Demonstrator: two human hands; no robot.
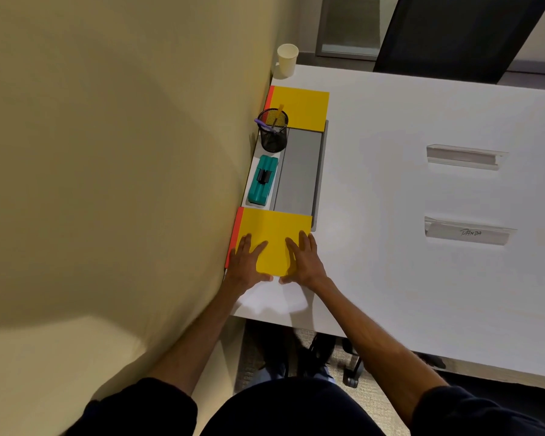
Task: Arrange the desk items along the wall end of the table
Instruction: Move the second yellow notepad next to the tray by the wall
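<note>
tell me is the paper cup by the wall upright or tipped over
Upright. The paper cup stands on its base at the far corner of the table, open rim facing up.

The near notepad (276, 229) is showing plain yellow with an orange-red strip down its wall-side edge, and the far notepad (302, 108) is wearing the same two colours. The pen cup (272, 138) is showing black mesh (a purple pen (260, 122) and a yellow pencil (278, 112) are poking out). The teal punch (262, 184) is carrying a black part on top. The tray (299, 174) is showing grey on a white table (422, 105), and the paper cup (287, 59) is looking cream beside a beige wall (107, 152).
</note>
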